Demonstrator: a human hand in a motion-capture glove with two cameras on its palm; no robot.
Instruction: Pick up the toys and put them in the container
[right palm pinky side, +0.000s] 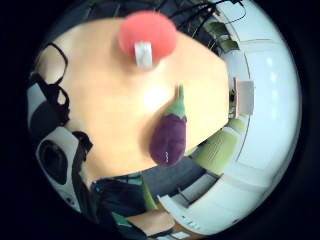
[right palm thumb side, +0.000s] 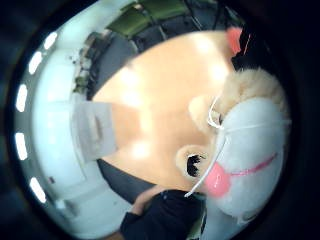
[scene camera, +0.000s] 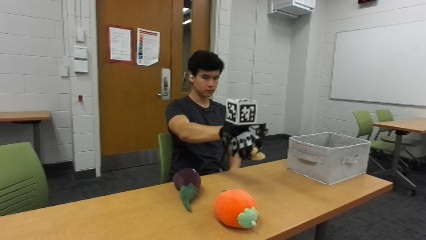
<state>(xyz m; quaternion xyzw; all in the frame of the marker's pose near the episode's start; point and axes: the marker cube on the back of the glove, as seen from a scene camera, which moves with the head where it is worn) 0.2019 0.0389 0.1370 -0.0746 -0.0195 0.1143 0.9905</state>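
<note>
A plush animal toy (scene camera: 253, 155) is grasped in the gloved right hand (scene camera: 241, 141), raised above the tabletop (scene camera: 293, 192) at centre frame. The grey container (scene camera: 328, 156) stands at right. The eggplant toy (scene camera: 187, 183) and orange toy (scene camera: 234, 208) lie at lower centre. The plush is best carried over the container's opening before release.

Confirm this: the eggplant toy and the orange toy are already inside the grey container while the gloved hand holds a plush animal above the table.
Not right. In the outside view the eggplant toy and orange toy lie on the table, well apart from the grey container. The rest holds: the gloved hand holds a plush animal above the table.
</note>
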